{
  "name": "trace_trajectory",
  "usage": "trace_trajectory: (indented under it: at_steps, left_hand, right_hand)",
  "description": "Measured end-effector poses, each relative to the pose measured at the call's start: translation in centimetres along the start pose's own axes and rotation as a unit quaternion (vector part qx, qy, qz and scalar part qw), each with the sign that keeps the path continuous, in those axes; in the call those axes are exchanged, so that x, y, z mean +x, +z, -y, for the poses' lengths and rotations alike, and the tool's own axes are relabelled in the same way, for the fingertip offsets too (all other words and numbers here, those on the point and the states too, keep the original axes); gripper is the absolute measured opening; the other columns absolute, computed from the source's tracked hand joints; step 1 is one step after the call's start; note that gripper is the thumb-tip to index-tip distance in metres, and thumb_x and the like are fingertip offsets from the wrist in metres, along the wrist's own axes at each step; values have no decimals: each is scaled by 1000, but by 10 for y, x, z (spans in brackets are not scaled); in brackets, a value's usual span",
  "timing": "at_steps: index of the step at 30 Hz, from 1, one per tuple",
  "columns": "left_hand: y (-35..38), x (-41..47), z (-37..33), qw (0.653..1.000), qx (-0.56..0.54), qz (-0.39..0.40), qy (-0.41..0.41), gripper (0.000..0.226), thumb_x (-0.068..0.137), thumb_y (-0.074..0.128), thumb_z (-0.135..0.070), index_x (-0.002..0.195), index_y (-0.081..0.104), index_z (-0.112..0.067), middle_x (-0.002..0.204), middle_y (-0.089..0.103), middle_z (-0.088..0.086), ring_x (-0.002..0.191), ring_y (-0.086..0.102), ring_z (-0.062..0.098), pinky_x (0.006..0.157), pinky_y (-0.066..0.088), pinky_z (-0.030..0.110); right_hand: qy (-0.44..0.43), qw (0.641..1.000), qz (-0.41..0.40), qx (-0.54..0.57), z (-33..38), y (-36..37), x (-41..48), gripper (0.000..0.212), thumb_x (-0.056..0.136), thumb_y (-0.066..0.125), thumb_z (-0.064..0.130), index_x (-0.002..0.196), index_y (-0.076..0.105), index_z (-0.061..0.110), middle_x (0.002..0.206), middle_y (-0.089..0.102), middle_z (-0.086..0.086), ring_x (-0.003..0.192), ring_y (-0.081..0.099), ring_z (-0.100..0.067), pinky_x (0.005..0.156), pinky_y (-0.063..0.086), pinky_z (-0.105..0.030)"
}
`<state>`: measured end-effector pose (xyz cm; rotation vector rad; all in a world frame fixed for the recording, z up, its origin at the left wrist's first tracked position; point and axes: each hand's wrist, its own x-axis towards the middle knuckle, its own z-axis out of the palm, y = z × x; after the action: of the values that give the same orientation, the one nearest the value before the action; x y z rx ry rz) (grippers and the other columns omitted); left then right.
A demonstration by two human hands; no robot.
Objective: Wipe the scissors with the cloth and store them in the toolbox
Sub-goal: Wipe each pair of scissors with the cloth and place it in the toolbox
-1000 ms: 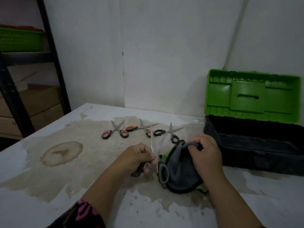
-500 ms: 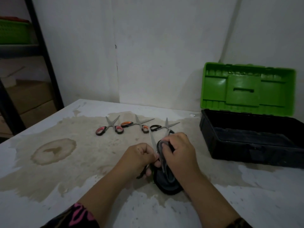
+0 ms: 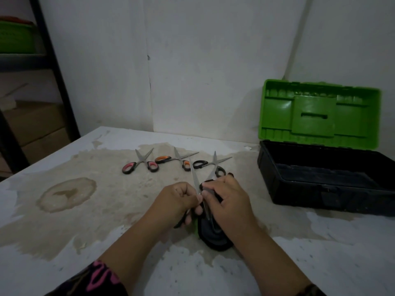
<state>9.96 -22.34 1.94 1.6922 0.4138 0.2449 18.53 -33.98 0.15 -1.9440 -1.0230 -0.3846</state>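
My left hand (image 3: 177, 201) grips the dark handles of an open pair of scissors (image 3: 195, 178), blades pointing up and away. My right hand (image 3: 228, 199) pinches a dark grey cloth (image 3: 213, 238) around one blade, close to the pivot; the cloth hangs down onto the table. Three more pairs lie in a row behind: pink-handled scissors (image 3: 140, 164), orange-handled scissors (image 3: 177, 160) and black-handled scissors (image 3: 211, 164). The toolbox (image 3: 320, 189) stands open at the right, black base, green lid (image 3: 318, 116) raised.
The white table (image 3: 320, 263) has a large brown stain and a round mark at the left. A dark metal shelf with a green basket (image 3: 15, 37) and cardboard boxes stands at the far left. A white wall closes the back.
My right hand brought the cloth from beside the scissors onto a blade and folded it tighter around it. The left hand kept holding the handles.
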Motion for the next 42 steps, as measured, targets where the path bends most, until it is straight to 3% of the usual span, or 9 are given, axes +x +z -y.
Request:
trace_trajectory:
  at_steps: [9, 16, 21, 23, 28, 32, 36, 39, 42]
  left_hand:
    - [0, -1, 0, 1000, 8, 16, 2, 21, 91, 57, -11, 71, 55, -6, 39, 58, -2, 27, 38, 7, 34, 28, 17]
    - [-4, 6, 7, 999, -27, 25, 8, 28, 90, 58, -10, 62, 57, -8, 45, 58, 5, 29, 39, 11, 33, 29, 15]
    - [-10, 14, 11, 996, -88, -19, 8, 38, 90, 57, -15, 52, 59, -15, 40, 50, 9, 26, 35, 15, 36, 22, 17]
    - [-9, 13, 11, 995, -102, -18, 9, 33, 90, 57, -14, 57, 59, -11, 43, 54, 9, 27, 37, 14, 33, 25, 15]
    - [-10, 10, 7, 993, -118, 10, 0, 25, 89, 57, -7, 64, 56, -5, 53, 64, 6, 30, 43, 10, 31, 31, 14]
    - [-12, 7, 4, 998, -55, 6, -11, 29, 89, 60, -14, 61, 59, -5, 39, 56, 1, 26, 38, 9, 30, 28, 13]
    - [-20, 9, 6, 999, -33, -17, -17, 31, 86, 64, -21, 57, 64, -9, 39, 49, 7, 29, 36, 13, 32, 30, 17]
    - [-20, 9, 7, 999, -20, -18, -27, 31, 86, 65, -21, 58, 64, -9, 38, 49, 6, 29, 37, 13, 32, 30, 16]
    - [-13, 8, 7, 1000, 12, -7, -22, 36, 86, 65, -23, 51, 64, -16, 38, 51, 6, 30, 37, 14, 33, 29, 16]
  right_hand:
    - [-5, 1000, -4, -6, -2, -2, -1, 16, 82, 62, 15, 95, 71, 11, 86, 55, 0, 76, 54, -9, 70, 36, 0]
    - [145, 980, -122, 58, -14, -22, 13, 15, 82, 62, 10, 84, 63, 25, 87, 63, 3, 82, 57, -11, 69, 34, 2]
    - [110, 972, 168, 125, 5, -25, 3, 25, 76, 66, 12, 83, 58, 35, 93, 61, 11, 84, 57, 0, 71, 45, -11]
    - [105, 971, 186, 106, 4, -22, 2, 28, 73, 66, 11, 86, 56, 33, 96, 59, 8, 85, 56, -3, 71, 46, -17]
    - [164, 954, 154, 198, -1, -30, 6, 38, 69, 65, -4, 68, 65, 34, 79, 65, 7, 68, 59, -3, 62, 46, -21]
    - [170, 962, 109, 183, -4, -36, 9, 33, 72, 66, -1, 65, 68, 31, 84, 68, 0, 76, 61, -12, 65, 47, -23]
    - [183, 972, -30, 146, -9, -36, 12, 26, 77, 68, 9, 69, 64, 33, 81, 67, 3, 76, 64, -14, 67, 48, -23]
    - [100, 985, -117, 73, -3, -38, 11, 16, 80, 66, 10, 77, 63, 26, 79, 66, 1, 73, 62, -10, 71, 48, -17]
    - [-42, 997, -55, -22, 9, -22, 4, 2, 78, 63, 8, 78, 64, 10, 80, 61, -2, 76, 52, -6, 72, 37, -5]
